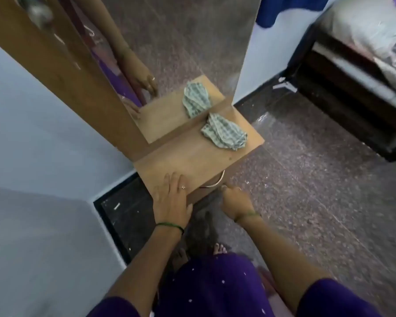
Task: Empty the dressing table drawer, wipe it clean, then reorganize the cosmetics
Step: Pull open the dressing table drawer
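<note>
Flat left hand (172, 197) on the desk, right hand (234, 199) down at the drawer.

Left grip is open, with straight fingers pressing on the desk (192, 156) top and holding nothing. Next to it, under the front edge, is the drawer (206, 192), and it looks closed. Its thin curved metal handle (216, 183) is the best place to grab, since it is hard and will not bend. The right grip is curled just below that handle, but I cannot tell if it has hold of it. The drawer may feel heavy if it is full of cosmetics, so pull slowly. Farther right on the desk lies a soft checked cloth (224, 133), light and floppy, easy to pinch anywhere.
</note>
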